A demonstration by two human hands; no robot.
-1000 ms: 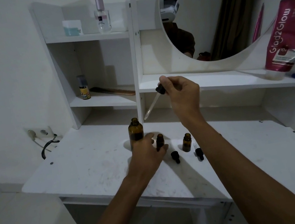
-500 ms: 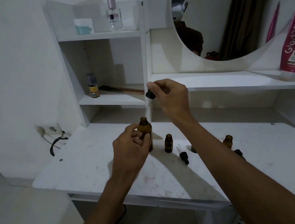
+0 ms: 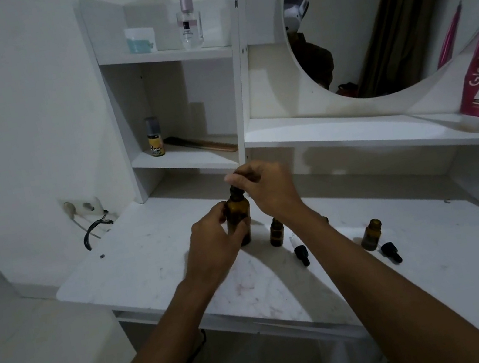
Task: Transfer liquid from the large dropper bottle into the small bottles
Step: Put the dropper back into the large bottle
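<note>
On the white table (image 3: 138,269): the large dropper bottle (image 3: 238,218) stood upright near the middle, held between both hands.
Left hand grip: the left hand (image 3: 210,241) was curled round the bottle's amber body from the left, thumb and fingers closed on the glass.
Right hand grip: the right hand (image 3: 268,189) pinched the black dropper cap (image 3: 235,191) at the bottle's neck; whether the cap was screwed down could not be told.
Large bottle contents: the glass was too dark to show a level.
Small bottles: the near small bottle (image 3: 276,232) stood uncapped just right of the large one. The far small bottle (image 3: 371,234) stood uncapped well to the right. How full they were could not be told.
Loose caps: the first small cap (image 3: 301,255) and the second small cap (image 3: 390,251) each lay beside a small bottle.
Hand pose: both forearms reached forward, the right wrist arched above the bottle and the left hand lower.
</note>
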